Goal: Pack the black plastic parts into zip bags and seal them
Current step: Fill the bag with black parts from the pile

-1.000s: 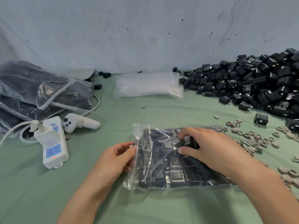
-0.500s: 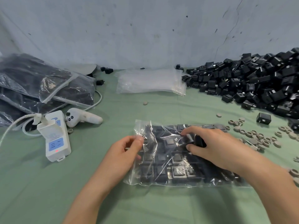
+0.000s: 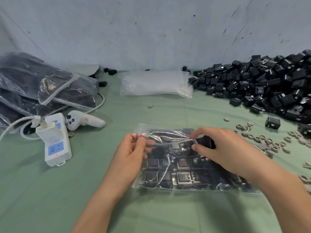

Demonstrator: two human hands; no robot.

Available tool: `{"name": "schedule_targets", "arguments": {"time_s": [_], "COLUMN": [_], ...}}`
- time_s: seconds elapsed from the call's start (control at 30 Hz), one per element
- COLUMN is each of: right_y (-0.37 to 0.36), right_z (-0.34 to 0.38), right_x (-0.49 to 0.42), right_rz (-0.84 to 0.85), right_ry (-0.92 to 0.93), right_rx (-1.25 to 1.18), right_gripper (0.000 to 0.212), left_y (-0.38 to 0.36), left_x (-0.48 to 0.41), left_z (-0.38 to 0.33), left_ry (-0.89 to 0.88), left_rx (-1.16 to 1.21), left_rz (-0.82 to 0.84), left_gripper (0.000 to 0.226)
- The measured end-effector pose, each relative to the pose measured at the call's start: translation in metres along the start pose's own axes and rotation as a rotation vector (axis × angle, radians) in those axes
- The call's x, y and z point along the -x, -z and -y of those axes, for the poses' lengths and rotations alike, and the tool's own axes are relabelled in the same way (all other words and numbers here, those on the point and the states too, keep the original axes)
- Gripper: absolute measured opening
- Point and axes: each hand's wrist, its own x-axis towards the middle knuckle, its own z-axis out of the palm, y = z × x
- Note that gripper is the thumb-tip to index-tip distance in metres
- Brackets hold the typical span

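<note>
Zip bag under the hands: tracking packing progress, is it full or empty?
Largely full: black parts lie in rows across the zip bag.

A clear zip bag (image 3: 168,185) lies flat, filled with rows of black plastic parts (image 3: 183,177); a single black part (image 3: 207,142) sits at its raised, crumpled mouth. Far right, heaped loose black parts (image 3: 269,88); behind, empty zip bags (image 3: 156,84); left, filled bags (image 3: 50,88).

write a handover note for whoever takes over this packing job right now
Left hand pinches the zip bag at its left edge.
Right hand grips a black part at the bag's far edge.
Bag lies flat on the green cloth, holding rows of parts.
Done: filled bags stacked far left.
Left: finish and seal this bag, then pack the loose pile at right using the empty bags at back.
</note>
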Motion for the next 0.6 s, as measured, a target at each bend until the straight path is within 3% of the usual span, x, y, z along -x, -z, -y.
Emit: {"name": "schedule_targets", "arguments": {"time_s": [0.33, 0.6], "right_y": [-0.006, -0.015], "right_z": [0.011, 0.023], "right_x": [0.003, 0.001], "right_rz": [0.025, -0.030], "right_ry": [0.008, -0.005], "right_rx": [0.060, 0.171], "right_gripper": [0.049, 0.040], "left_y": [-0.006, -0.005], "left_x": [0.003, 0.001], "left_z": [-0.004, -0.003], "left_ry": [-0.002, -0.033], "left_rx": [-0.061, -0.143], "left_rz": [0.025, 0.005], "left_gripper": [0.019, 0.017]}}
